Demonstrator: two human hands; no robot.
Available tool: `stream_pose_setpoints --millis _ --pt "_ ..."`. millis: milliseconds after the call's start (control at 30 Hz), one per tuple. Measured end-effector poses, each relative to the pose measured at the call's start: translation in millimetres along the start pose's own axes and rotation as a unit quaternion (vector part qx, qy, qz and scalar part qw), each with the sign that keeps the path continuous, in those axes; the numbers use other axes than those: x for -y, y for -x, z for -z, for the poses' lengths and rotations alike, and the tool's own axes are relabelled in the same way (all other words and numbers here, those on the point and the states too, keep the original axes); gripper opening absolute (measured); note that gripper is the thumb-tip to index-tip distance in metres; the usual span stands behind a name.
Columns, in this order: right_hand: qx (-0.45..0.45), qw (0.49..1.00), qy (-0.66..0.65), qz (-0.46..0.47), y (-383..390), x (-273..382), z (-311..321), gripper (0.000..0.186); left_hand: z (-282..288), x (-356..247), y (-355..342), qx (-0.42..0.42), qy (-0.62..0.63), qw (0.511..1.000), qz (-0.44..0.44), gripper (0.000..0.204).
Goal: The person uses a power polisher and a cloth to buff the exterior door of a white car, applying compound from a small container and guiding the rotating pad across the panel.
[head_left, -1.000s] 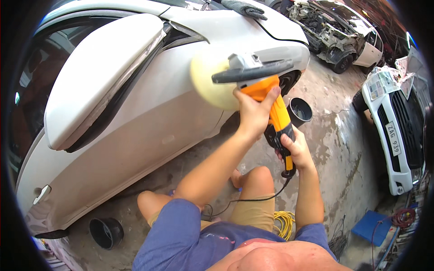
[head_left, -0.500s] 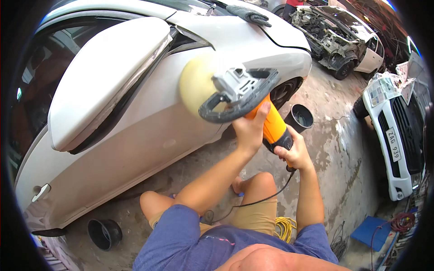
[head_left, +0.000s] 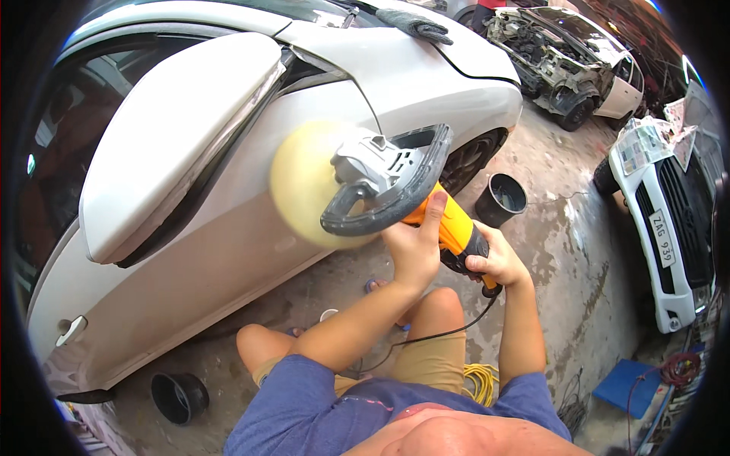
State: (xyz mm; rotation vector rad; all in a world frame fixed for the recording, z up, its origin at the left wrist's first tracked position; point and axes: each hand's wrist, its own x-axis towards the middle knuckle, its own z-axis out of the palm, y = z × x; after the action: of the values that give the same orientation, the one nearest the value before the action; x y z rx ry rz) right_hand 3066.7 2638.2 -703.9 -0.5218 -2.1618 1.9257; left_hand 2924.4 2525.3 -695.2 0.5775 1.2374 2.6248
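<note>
Head view. One orange-and-black power polisher, round pale-yellow pad foremost, held at the glossy white metal car door. Left hand: grip closed on the orange body, behind the dark loop handle. Right hand: grip closed around the black rear end. Round black bucket, near, on grey concrete floor.

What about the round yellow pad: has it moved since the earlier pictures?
Yes. The yellow pad has moved down and to the left in the picture, along the white car, closer to its door handle.
</note>
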Motion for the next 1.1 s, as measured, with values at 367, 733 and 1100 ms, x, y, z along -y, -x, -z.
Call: stream_pose_setpoints --millis 367,733,1100 --pt "-0.087 0.996 -0.031 -0.005 0 50 -21 0.068 -14 -1 -52 0.095 0.063 0.991 0.074 0.073" --pt "-0.031 0.999 0.022 -0.023 -2 69 15 0.068 -23 9 -44 0.071 0.106 0.991 0.050 0.078" --pt "0.012 0.997 0.076 -0.010 -40 97 71 0.082 -71 27 -70 0.040 0.116 0.992 -0.010 0.084"
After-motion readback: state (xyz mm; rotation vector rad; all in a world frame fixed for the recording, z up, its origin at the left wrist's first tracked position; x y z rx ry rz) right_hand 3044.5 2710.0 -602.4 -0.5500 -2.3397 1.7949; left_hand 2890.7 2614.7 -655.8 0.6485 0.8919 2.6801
